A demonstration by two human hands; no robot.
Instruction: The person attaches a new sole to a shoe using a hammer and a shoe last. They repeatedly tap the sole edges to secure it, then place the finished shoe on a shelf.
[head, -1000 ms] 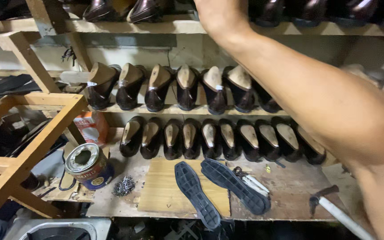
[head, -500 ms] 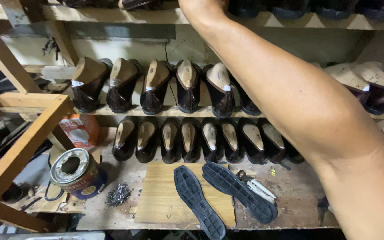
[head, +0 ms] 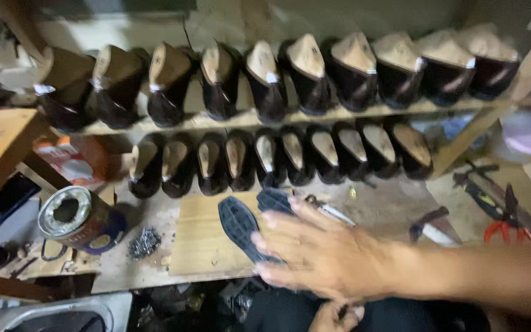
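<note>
The right hand (head: 330, 255) lies spread, fingers open, over two dark shoe soles (head: 241, 227) on a wooden board (head: 201, 243) on the surface (head: 388, 203). Behind stand two rows of lasted shoes (head: 265, 157); an open tin can (head: 78, 218) stands left, beside a heap of nails (head: 144, 241).

Round tin can (head: 80, 219) on the tabletop, lying tilted with its open silvery top toward the camera; its side carries a dark blue label with a yellow patch low down. Behind and just left of the can, against the lower shelf, a soft orange-red package (head: 67, 161) with a white panel on its face, partly blurred, print not legible. Left of the can, near the wooden frame, a flat dark rectangular thing (head: 8, 195) that could be a screen or a case; cannot tell which.
</note>
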